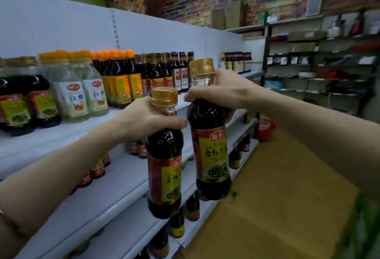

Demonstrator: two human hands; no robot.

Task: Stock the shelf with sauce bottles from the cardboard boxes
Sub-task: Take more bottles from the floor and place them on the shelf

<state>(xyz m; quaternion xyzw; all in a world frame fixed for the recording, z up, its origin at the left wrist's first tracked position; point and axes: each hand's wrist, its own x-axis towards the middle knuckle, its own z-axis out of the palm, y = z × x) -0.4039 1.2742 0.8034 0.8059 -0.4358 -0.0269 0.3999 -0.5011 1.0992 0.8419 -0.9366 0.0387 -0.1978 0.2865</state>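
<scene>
I hold two dark sauce bottles with gold caps and red-yellow labels in the air in front of the white shelf (pixel 51 141). My left hand (pixel 144 118) grips the neck of the lower bottle (pixel 164 166). My right hand (pixel 220 90) grips the neck of the taller-held bottle (pixel 211 151). The two bottles hang upright, side by side and almost touching. On the upper shelf stand matching dark bottles (pixel 26 102) at the far left, clear vinegar bottles (pixel 80 90) and orange-capped dark bottles (pixel 121 79).
Lower shelf levels (pixel 115 192) carry small dark bottles along their back. A brown cardboard surface (pixel 277 207) spreads below right. A red basket (pixel 265 129) sits by the shelf end. Dark racks (pixel 320 63) with goods line the far brick wall.
</scene>
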